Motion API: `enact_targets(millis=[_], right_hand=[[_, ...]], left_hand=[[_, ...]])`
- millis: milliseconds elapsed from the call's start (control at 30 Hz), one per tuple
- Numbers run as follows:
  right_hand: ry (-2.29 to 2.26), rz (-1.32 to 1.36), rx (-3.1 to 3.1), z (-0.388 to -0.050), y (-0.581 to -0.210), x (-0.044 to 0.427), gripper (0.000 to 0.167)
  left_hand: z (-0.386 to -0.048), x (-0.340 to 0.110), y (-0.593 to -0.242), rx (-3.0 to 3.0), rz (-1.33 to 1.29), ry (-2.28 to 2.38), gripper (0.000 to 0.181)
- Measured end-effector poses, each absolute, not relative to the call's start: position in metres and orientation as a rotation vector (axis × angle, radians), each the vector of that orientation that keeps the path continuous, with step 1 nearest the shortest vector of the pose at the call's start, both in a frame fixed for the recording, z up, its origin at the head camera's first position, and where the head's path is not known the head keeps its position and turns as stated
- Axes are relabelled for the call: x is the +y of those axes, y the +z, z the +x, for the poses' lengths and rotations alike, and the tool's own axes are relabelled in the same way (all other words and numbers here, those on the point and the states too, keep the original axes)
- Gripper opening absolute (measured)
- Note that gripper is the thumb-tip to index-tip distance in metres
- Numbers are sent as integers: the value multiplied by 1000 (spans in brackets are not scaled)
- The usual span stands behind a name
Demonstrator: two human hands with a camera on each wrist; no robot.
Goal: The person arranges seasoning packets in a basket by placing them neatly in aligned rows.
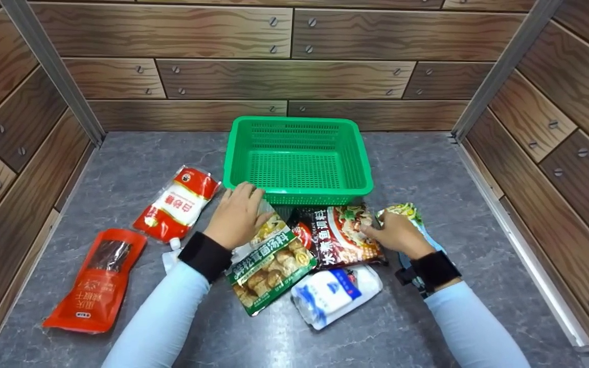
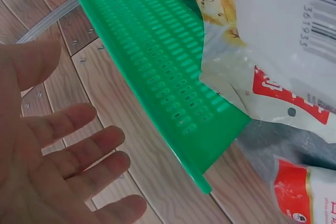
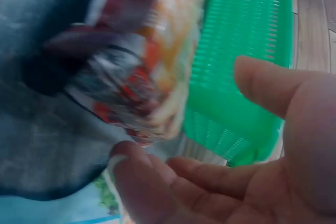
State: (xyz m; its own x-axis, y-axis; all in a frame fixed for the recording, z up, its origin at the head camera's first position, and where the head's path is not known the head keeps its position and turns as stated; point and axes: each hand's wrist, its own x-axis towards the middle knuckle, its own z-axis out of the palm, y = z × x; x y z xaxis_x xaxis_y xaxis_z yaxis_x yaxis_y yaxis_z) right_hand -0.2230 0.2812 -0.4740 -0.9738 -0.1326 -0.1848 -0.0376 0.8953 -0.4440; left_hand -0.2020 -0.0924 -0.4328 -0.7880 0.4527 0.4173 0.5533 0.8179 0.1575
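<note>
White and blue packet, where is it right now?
In the head view, the white and blue packet lies low, slightly right of centre, just below the dark packet and to the right of the green mushroom packet.

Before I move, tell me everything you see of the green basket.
The green basket looks plastic: rectangular, with rounded corners, a smooth rim, slotted walls and a perforated floor. It stands upright on the gray surface, open-topped, nothing visible inside, before the wood-patterned back wall. The left hand overlaps its front rim in the head view, and the mushroom packet and dark packet are close at its front; actual contact is unclear.
</note>
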Motion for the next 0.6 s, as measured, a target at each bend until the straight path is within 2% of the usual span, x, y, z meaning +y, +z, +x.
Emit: enact_targets(millis=[100,367,600], right_hand=[[-641,-96,2798,-222,-480,281,53],[-598,-103,2785,-227,-489,279,59],[-738,-83,2721,-231,-495,279,61]], left_hand=[[-200,-92,-436,-2627,-776,-399,44],[-191,-86,-446,-2633,-806,-427,44],[-183,-82,-452,-2618,-808,-436,44]])
